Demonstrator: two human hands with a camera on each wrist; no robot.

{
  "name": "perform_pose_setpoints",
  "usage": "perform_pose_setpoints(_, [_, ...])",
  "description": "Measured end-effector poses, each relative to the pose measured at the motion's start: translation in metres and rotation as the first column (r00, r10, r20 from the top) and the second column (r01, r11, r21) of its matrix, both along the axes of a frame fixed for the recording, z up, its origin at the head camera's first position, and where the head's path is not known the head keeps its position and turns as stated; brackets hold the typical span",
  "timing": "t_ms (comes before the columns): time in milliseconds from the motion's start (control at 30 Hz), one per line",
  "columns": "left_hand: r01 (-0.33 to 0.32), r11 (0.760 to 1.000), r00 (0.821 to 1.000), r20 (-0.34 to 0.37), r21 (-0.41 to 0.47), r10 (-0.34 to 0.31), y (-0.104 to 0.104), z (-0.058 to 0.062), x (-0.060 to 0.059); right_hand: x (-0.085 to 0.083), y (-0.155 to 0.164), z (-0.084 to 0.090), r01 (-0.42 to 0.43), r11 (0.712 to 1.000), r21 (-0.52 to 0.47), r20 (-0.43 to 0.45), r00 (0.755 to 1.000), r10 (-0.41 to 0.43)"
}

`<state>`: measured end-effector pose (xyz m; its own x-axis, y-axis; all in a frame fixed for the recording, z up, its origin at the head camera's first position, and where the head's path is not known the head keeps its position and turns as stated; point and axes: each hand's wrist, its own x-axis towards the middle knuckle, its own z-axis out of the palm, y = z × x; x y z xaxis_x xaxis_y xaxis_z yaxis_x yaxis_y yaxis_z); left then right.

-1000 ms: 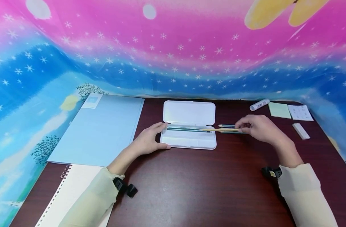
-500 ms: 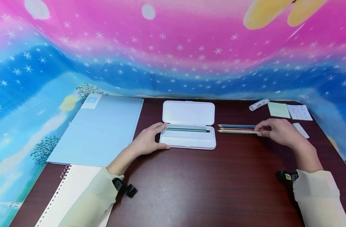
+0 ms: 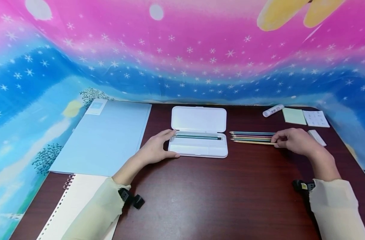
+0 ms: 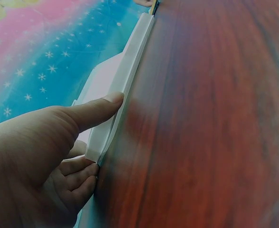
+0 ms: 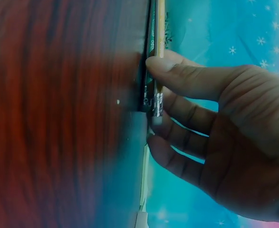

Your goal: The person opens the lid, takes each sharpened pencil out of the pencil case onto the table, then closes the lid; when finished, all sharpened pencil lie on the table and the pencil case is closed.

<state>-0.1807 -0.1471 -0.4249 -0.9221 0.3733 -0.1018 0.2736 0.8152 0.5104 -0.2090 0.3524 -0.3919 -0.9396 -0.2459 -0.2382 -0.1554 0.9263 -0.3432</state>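
Observation:
A white pencil case (image 3: 188,149) lies with its lid up in the middle of the table. Dark green pencils (image 3: 197,136) rest in its rear compartment. My left hand (image 3: 154,148) holds the case's left end, its thumb (image 4: 99,111) along the front side and the fingers at the end. Between thumb and fingers, my right hand (image 3: 296,141) pinches a yellow pencil (image 3: 249,142) near its eraser end. That pencil points left, at the near side of a row of several pencils (image 3: 249,133) right of the case. The right hand hides the row's right ends.
A light blue folder (image 3: 110,140) and a spiral notebook (image 3: 74,203) lie on the left. Toward the back right are a glue stick (image 3: 273,110), green sticky notes (image 3: 294,116), a white printed pad (image 3: 316,119) and a white eraser (image 3: 317,137). A patterned cloth (image 3: 185,66) rises behind the table.
My right hand has carried the yellow pencil rightward, away from over the case, then slightly nearer to the front side of the row. The left hand has stayed on the case.

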Motion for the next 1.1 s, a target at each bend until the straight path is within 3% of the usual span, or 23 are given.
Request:
perform_pose_setpoints(733, [-0.004,1.0,1.0,0.005,0.003,0.004,0.0,0.0,0.001,-0.001,-0.012,0.002,-0.006,0.997,0.074,-0.021,1.0,0.008])
perform_pose_setpoints(900, [0.002,1.0,1.0,0.0,0.002,-0.002,0.0,0.001,0.0,0.0,-0.02,0.005,-0.03,0.999,0.03,-0.073,0.997,0.032])
perform_pose_setpoints(1100, [-0.003,1.0,1.0,-0.005,-0.001,0.003,0.0,0.0,0.0,0.0,-0.055,0.022,-0.135,0.989,-0.055,-0.166,0.978,0.124])
